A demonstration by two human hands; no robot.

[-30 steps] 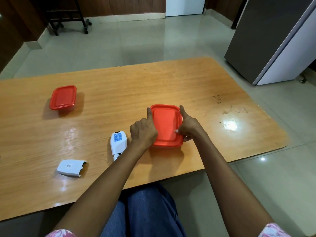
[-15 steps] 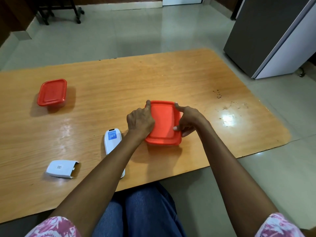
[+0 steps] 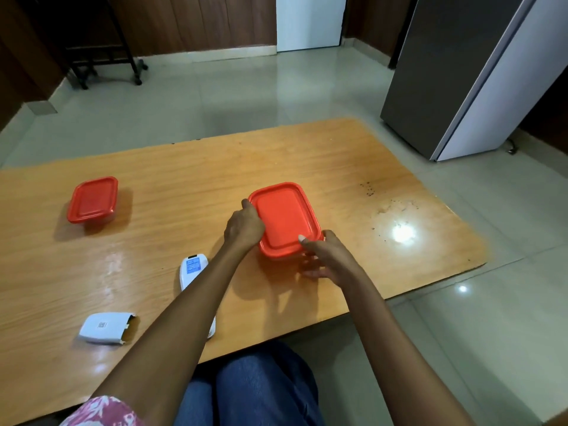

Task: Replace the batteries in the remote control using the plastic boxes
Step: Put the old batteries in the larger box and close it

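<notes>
two hands worked on the nearer red box [image 3: 284,221], which sat near the middle of the tabletop [image 3: 190,179]; the left hand [image 3: 244,229] was curled against its left side with the thumb up on the lid's far corner, bracing it; the right hand [image 3: 322,256] was at the near right corner, thumb on the rim and fingers loosely spread under the edge, seemingly about to pry; to do this well, i judged the left hand should hold the base down firmly while the right peeled one corner upward, slowly, so nothing inside jumped out; a second red box [image 3: 93,199] stood well apart at the far left, lid on; the white remote [image 3: 196,290] lay just left of the left forearm, which covered its lower half; its detached white cover [image 3: 106,329] lay near the front edge; whether the lid had lifted yet was hard to tell, the boxes' contents were hidden, and no batteries were visible.
</notes>
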